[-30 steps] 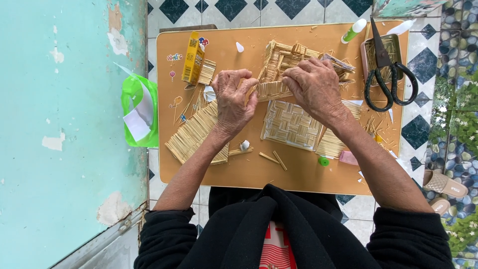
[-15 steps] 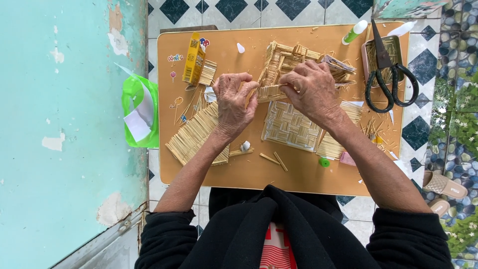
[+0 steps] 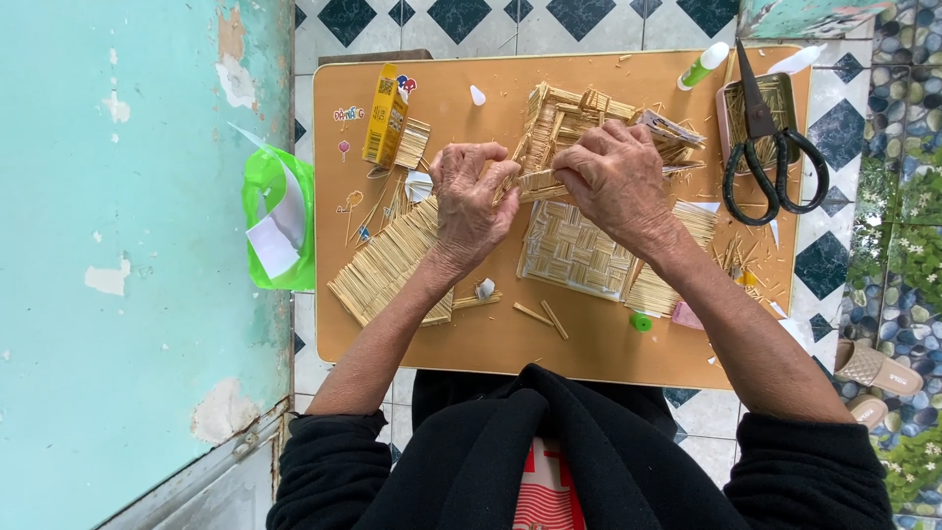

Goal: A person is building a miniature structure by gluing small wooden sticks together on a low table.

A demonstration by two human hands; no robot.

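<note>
We see both hands at mid-board; left hand (image 3: 471, 201) and right hand (image 3: 616, 182) pinch a short bundle of pale toothpick sticks (image 3: 538, 184) between them, fingers closed on it; bundle sits against the small toothpick-built house (image 3: 579, 123); woven stick panel (image 3: 572, 250) lies just below; black scissors (image 3: 770, 157) rest right, on the tan wooden board (image 3: 491, 339).

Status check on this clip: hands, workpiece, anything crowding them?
Left hand and right hand both pinch a small stick piece. Stick house directly behind. Woven stick panel lies below; scissors off to the right, apart.
</note>
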